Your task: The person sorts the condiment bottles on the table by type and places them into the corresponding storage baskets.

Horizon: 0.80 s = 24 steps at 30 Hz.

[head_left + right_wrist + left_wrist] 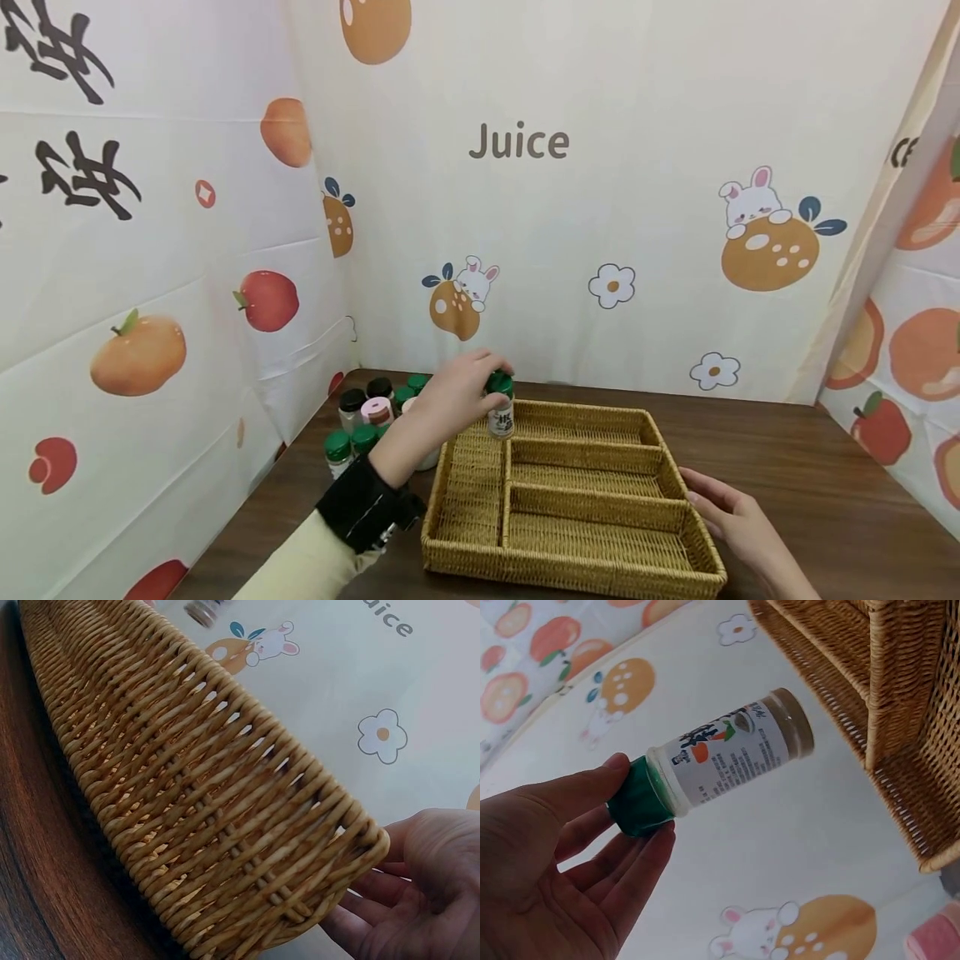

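Nearest the head camera lay the front rim of a woven basket point(570, 575), a shallow wicker tray split into one long compartment on the left and three stacked ones on the right, sitting on a dark wooden table point(810, 467). At its right front corner the right hand point(731, 517) rested with fingers straight and relaxed against the outer wall, gripping nothing. Over the far end of the left compartment the left hand point(457, 392) held a spice bottle point(501, 412) upright by its green cap point(499, 384), the bottom just above the wicker. Left of the basket stood a cluster of other jars point(360, 417) with green, black and pink lids.

From the left wrist, the same hand's fingers point(592, 791) and thumb pinched the green cap, and the clear bottle with its printed label jutted out towards the basket's wall, apart from it.

From the right wrist, the basket's side wall filled the view; the right hand's fingertips point(397, 889) touched its corner, fingers spread loosely. The bottle's base showed small above the far rim.
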Motion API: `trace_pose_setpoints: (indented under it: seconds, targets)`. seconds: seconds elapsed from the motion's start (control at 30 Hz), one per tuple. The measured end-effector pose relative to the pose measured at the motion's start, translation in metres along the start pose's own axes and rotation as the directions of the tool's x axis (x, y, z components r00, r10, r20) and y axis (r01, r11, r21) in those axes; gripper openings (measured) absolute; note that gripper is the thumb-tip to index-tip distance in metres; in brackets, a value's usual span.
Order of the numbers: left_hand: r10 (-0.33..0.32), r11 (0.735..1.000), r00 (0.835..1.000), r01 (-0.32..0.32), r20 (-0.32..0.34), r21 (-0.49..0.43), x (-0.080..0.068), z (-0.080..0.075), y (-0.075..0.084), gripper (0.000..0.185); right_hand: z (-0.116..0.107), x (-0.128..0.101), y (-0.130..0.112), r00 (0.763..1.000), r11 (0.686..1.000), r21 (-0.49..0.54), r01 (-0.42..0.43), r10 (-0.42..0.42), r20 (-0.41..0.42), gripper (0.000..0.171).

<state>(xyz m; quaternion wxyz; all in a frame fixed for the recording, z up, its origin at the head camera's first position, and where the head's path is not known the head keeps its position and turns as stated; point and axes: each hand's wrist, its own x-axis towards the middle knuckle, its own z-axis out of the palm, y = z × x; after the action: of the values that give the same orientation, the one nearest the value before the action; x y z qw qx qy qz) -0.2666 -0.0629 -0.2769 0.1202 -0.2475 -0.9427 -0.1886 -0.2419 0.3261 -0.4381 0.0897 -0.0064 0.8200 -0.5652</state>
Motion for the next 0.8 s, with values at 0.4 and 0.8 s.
trace_pose_setpoints:
  seconds: [0.4,0.8]
  targets:
    - [-0.069,0.995,0.996,0.065,0.059,0.078,0.051,0.035,-0.009,0.029,0.006,-0.001,0.004,1.000,1.000,0.026,0.011,-0.011,0.003,0.063]
    - [-0.070,0.986,0.993,0.054,0.095,0.156,0.076,0.070,-0.024,0.027,0.005,-0.002,0.003,0.999,0.999,0.015,0.050,-0.050,0.005,0.060]
